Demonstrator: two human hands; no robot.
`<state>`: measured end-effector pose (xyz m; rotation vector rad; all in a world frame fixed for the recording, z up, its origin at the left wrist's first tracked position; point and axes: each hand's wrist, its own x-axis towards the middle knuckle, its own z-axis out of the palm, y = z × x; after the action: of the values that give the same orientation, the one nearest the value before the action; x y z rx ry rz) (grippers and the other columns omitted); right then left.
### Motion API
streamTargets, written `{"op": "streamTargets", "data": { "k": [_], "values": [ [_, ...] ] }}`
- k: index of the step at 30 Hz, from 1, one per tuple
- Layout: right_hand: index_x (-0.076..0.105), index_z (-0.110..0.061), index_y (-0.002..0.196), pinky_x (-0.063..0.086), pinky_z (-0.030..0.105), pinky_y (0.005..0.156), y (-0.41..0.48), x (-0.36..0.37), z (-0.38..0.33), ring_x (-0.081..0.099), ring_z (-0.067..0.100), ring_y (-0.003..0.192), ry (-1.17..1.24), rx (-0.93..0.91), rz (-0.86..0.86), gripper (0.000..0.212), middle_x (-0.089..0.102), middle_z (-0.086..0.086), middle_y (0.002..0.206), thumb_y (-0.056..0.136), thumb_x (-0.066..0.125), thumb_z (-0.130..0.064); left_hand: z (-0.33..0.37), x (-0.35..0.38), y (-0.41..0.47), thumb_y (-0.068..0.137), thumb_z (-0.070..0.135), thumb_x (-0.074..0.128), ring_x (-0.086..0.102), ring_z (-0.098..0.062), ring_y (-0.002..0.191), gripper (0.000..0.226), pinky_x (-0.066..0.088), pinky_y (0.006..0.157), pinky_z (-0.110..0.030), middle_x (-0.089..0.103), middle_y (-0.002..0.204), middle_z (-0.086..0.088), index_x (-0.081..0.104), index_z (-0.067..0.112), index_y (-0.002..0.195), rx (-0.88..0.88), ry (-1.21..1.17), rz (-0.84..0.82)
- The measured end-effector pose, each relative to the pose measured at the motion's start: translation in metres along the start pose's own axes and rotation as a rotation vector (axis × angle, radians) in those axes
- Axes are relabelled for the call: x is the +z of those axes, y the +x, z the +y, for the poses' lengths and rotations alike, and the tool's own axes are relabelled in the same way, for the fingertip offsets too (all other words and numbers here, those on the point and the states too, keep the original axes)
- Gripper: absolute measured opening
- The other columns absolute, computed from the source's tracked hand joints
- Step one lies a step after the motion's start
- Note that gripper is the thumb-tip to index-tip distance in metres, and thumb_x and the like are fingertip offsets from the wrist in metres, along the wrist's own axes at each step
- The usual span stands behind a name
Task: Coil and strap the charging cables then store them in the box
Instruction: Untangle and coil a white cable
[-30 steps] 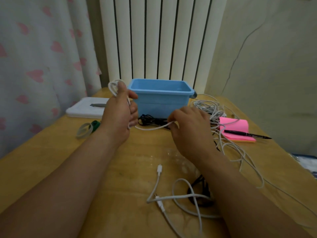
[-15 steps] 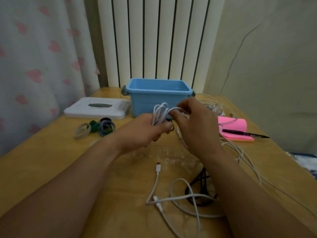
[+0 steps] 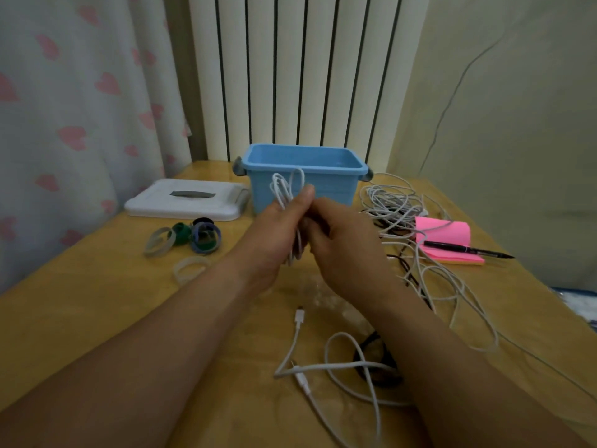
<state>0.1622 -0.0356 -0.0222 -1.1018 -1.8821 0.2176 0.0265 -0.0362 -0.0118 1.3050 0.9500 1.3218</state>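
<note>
My left hand (image 3: 274, 234) grips a coiled white cable (image 3: 286, 189) in front of the open blue box (image 3: 323, 185); the loops stick up above my thumb. My right hand (image 3: 342, 247) is pressed against it from the right, fingers curled at the coil's lower part. Several strap rings (image 3: 197, 236) in grey, green and blue lie on the table to the left. A loose white cable (image 3: 326, 367) lies near me. A tangle of white and dark cables (image 3: 397, 208) sits right of the box.
The box's white lid (image 3: 187, 202) lies at the back left. A pink notepad (image 3: 449, 240) with a black pen (image 3: 465, 250) lies on the right. A dark cable loop (image 3: 378, 360) shows by my right forearm. A radiator and curtain stand behind the wooden table (image 3: 97, 312).
My left hand came from the box's left corner to the middle with the coil. My right hand wound the slack in and closed against the coil. The strap rings came into view.
</note>
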Motion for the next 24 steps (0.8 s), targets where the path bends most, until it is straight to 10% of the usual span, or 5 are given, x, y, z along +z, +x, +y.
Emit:
{"op": "streamTargets", "data": {
  "k": [3,7,12,17,24],
  "values": [
    [0.063,-0.028,0.115,0.059,0.03,0.081,-0.001,0.001,-0.002,0.068,0.003,0.094,0.013,-0.011,-0.048,0.013,0.072,-0.015,0.108,0.106,0.06,-0.021,0.001,0.001,0.002,0.112,0.035,0.053,0.078,-0.022,0.087,0.029,0.063,0.079,-0.038,0.081,0.087,-0.005,0.072,0.016,0.102,0.012,-0.061,0.21],
    [0.06,-0.028,0.114,0.055,0.03,0.079,0.0,-0.003,0.001,0.063,0.009,0.095,-0.108,-0.02,-0.061,0.014,0.069,-0.01,0.11,0.103,0.062,-0.019,0.011,-0.016,0.011,0.114,0.034,0.049,0.076,-0.023,0.08,0.03,0.064,0.084,-0.043,0.076,0.082,-0.008,0.064,0.008,0.109,-0.008,-0.409,0.27],
    [0.069,-0.025,0.104,0.035,0.032,0.085,0.004,-0.007,0.01,0.061,0.017,0.092,-0.36,-0.079,-0.027,0.01,0.067,-0.008,0.1,0.099,0.064,-0.018,0.022,-0.037,0.017,0.114,0.041,0.047,0.04,-0.011,0.05,0.035,0.047,0.05,-0.027,0.042,0.062,0.003,0.055,0.02,0.088,0.01,-0.503,0.193],
    [0.072,-0.027,0.105,0.033,0.034,0.09,0.006,-0.016,0.022,0.059,0.02,0.101,-0.454,0.017,0.049,0.014,0.068,-0.006,0.103,0.096,0.065,-0.018,0.027,-0.061,0.021,0.112,0.04,0.051,0.031,-0.01,0.045,0.035,0.026,0.039,-0.023,0.036,0.06,0.002,0.055,0.021,0.084,0.069,-0.266,0.118],
    [0.071,-0.024,0.112,0.051,0.05,0.097,0.009,-0.019,0.016,0.064,0.02,0.107,-0.302,0.045,0.194,0.022,0.071,-0.004,0.109,0.09,0.075,-0.022,0.021,-0.028,0.0,0.095,0.053,0.073,0.055,-0.004,0.055,0.042,0.046,0.053,-0.023,0.065,0.064,0.011,0.071,0.011,0.101,-0.045,0.647,-0.165]
  ]
}}
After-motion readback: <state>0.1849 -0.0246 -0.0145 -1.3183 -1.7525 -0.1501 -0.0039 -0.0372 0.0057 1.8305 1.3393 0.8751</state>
